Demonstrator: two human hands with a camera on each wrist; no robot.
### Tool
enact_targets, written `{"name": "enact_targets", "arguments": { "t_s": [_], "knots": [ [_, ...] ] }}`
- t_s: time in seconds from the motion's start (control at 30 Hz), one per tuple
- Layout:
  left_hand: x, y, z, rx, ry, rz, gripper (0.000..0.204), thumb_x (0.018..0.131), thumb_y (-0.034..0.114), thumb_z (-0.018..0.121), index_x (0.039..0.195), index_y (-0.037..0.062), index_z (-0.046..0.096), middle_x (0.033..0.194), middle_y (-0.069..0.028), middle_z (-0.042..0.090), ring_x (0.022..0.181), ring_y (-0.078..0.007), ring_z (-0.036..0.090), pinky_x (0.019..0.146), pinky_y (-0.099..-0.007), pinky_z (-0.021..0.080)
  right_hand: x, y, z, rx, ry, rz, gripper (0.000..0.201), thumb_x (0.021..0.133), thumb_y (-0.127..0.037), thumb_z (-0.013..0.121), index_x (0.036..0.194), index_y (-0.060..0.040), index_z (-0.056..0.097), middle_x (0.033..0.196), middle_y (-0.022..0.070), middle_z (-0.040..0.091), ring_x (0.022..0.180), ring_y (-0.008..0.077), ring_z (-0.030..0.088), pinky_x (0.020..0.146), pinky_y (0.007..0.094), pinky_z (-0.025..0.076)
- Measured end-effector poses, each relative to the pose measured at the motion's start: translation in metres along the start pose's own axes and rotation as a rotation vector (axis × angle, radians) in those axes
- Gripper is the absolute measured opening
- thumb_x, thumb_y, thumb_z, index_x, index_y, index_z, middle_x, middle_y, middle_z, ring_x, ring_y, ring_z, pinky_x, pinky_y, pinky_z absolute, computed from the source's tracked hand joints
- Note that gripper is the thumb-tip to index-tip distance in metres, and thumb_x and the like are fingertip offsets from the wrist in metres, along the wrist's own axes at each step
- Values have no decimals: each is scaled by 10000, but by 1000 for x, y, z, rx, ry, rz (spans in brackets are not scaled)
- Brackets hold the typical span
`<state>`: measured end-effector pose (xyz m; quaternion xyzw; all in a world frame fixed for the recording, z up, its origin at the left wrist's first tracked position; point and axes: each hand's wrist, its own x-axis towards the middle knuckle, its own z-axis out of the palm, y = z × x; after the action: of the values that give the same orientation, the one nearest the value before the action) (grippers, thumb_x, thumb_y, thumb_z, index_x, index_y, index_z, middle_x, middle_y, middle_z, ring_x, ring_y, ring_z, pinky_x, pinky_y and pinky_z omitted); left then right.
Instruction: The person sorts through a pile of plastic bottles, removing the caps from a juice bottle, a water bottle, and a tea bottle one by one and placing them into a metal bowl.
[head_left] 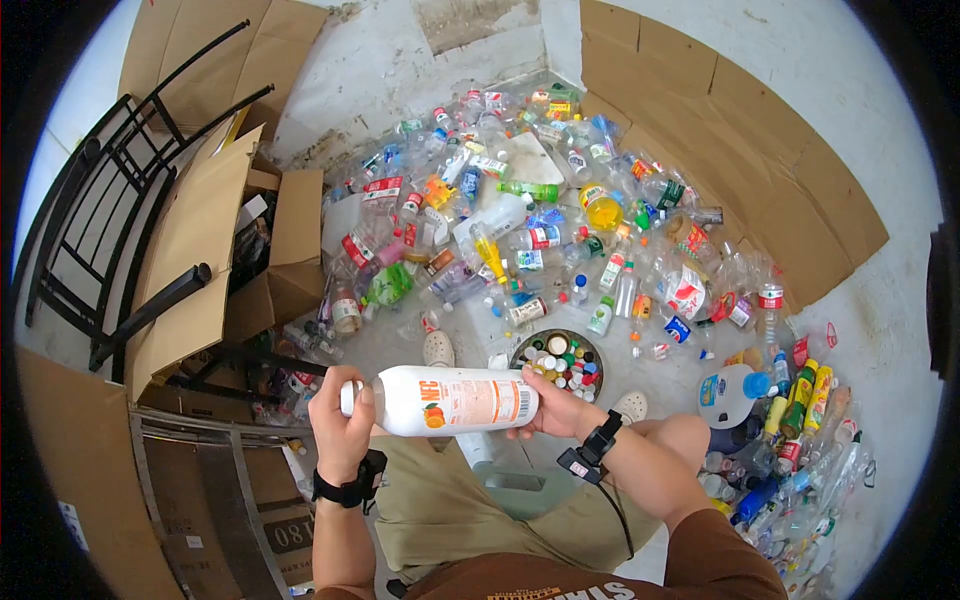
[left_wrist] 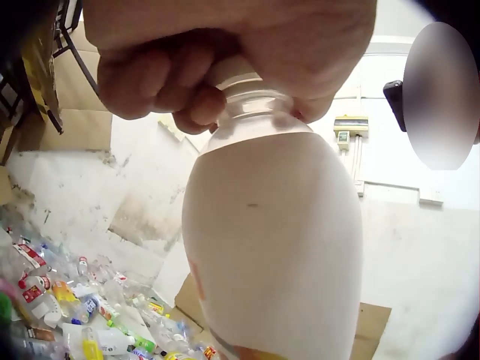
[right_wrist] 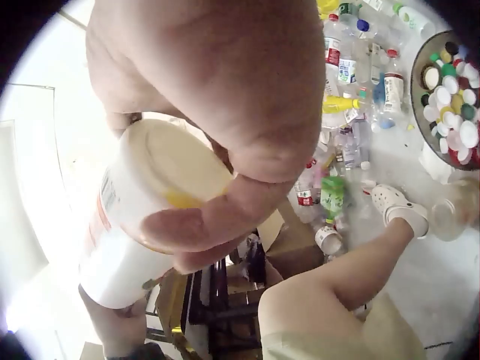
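Note:
A large white bottle with orange print (head_left: 458, 400) lies sideways above the person's lap, its neck to the left. The left hand (head_left: 343, 425) curls its fingers round the cap end; in the left wrist view those fingers (left_wrist: 199, 105) wrap the top above the clear neck ring (left_wrist: 259, 103). At the other end, the right hand (head_left: 560, 408) grips the bottle's base, and in the right wrist view its thumb and fingers (right_wrist: 180, 229) lie round the base (right_wrist: 180, 161). Whether a cap is on the bottle is hidden by the left hand.
A round container of loose caps (head_left: 600, 372) stands on the floor past the bottle. Beyond it spreads a heap of plastic bottles (head_left: 540, 240). More bottles (head_left: 790, 470) lie at the right, with a large jug (head_left: 730, 395). Cardboard boxes (head_left: 290, 220) and a black metal frame (head_left: 100, 230) stand left.

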<state>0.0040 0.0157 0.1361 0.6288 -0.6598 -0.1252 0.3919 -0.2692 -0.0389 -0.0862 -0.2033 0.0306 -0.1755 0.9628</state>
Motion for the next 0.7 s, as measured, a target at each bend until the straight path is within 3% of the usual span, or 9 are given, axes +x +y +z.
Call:
{"name": "enact_targets", "arguments": {
  "t_s": [0.07, 0.17, 0.27, 0.37, 0.47, 0.57, 0.67, 0.7],
  "knots": [
    [1, -4, 1, -14, 32, -56, 122, 834, 109, 557, 894, 3, 554, 666, -63, 514, 631, -119, 453, 575, -277, 388, -4, -5, 48, -207, 279, -239, 697, 917, -477, 575, 1450, -136, 282, 1417, 93, 428, 1205, 240, 522, 846, 442, 523],
    [3, -9, -1, -60, 9, -189, 120, 826, 99, 553, 898, 2, 554, 677, -70, 516, 626, -122, 456, 575, -279, 393, 4, -1, 49, -411, 285, -557, 738, 883, -448, 641, 1451, -144, 282, 1408, 80, 430, 1200, 241, 523, 822, 430, 523],
    [1, -9, 0, -37, 54, -70, 128, 820, 108, 558, 892, 3, 552, 693, -62, 513, 627, -120, 450, 579, -276, 392, 5, -6, 60, -77, 278, -513, 702, 899, -468, 608, 1447, -151, 304, 1360, 78, 482, 1173, 253, 543, 795, 417, 519],
    [-2, -4, -3, -39, -8, 52, 145, 819, 132, 566, 888, 6, 549, 710, -49, 508, 639, -117, 445, 587, -271, 388, -6, -8, 30, 230, 127, -99, 682, 903, -493, 585, 1438, -152, 334, 1299, 83, 540, 1148, 258, 563, 798, 420, 520],
    [1, -1, -1, -23, -8, 96, 166, 821, 159, 579, 884, 8, 550, 711, -40, 500, 649, -111, 444, 586, -266, 383, 1, -2, -3, 312, -256, 87, 656, 914, -502, 557, 1431, -153, 357, 1247, 91, 583, 1116, 259, 584, 785, 406, 520],
    [3, -5, -3, -90, 38, -22, 157, 830, 152, 573, 884, 7, 552, 714, -32, 502, 662, -103, 446, 592, -258, 379, -3, -1, 35, 94, 163, -197, 691, 886, -431, 635, 1445, -157, 333, 1306, 87, 536, 1175, 260, 547, 846, 410, 512],
    [3, -13, -4, -102, 30, -198, 128, 852, 144, 516, 873, 21, 543, 747, 1, 493, 682, -82, 421, 611, -249, 363, 1, -6, 51, -278, 171, -466, 758, 844, -331, 710, 1459, -156, 304, 1382, 79, 465, 1247, 255, 489, 935, 443, 483],
    [2, -12, -5, -126, 13, -257, 100, 849, 112, 502, 870, 24, 542, 747, 12, 487, 678, -71, 411, 600, -243, 352, 0, -9, 52, -276, 166, -466, 825, 803, -273, 755, 1468, -149, 283, 1429, 76, 409, 1295, 246, 440, 999, 466, 445]
  ]
}}
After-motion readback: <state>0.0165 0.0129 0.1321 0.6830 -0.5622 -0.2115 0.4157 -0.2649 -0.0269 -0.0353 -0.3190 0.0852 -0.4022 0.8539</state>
